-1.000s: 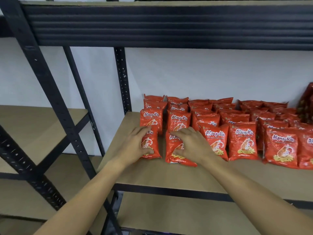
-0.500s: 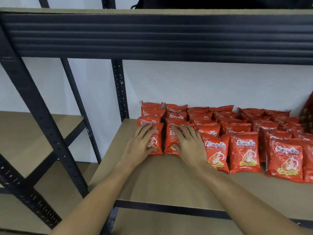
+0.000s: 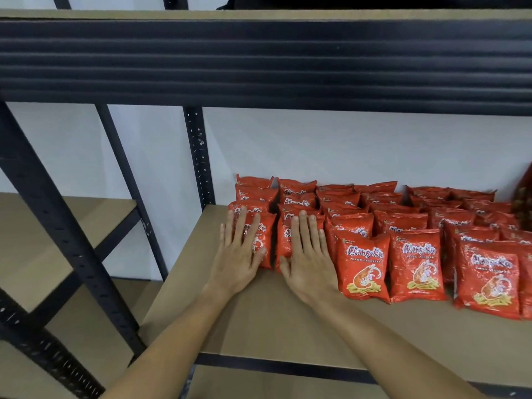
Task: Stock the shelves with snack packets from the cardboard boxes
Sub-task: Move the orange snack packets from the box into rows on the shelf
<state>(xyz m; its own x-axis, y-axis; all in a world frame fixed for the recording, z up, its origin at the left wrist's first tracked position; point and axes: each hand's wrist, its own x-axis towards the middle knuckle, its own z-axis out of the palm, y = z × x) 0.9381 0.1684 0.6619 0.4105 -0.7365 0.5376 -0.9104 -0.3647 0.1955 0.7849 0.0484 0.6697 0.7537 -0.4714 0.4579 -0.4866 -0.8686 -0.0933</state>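
Note:
Several rows of red prawn-cracker packets (image 3: 362, 266) stand leaning back on the brown shelf board (image 3: 259, 321), reaching to the white wall. My left hand (image 3: 239, 254) lies flat with straight fingers on the front packet of the leftmost column (image 3: 266, 240). My right hand (image 3: 308, 260) presses flat on the front packet of the second column (image 3: 285, 237). Neither hand grips anything. No cardboard box is in view.
A black ribbed beam of the upper shelf (image 3: 264, 61) hangs overhead. Black perforated uprights (image 3: 198, 156) stand at the shelf's left end. Another unit with brown boards (image 3: 57, 249) sits to the left. A dark red packet stack (image 3: 525, 197) shows at the right edge.
Both hands pushed the two front packets back against their columns, and the fingers went from curved over the packets to straight and flat. The view tilted up a little.

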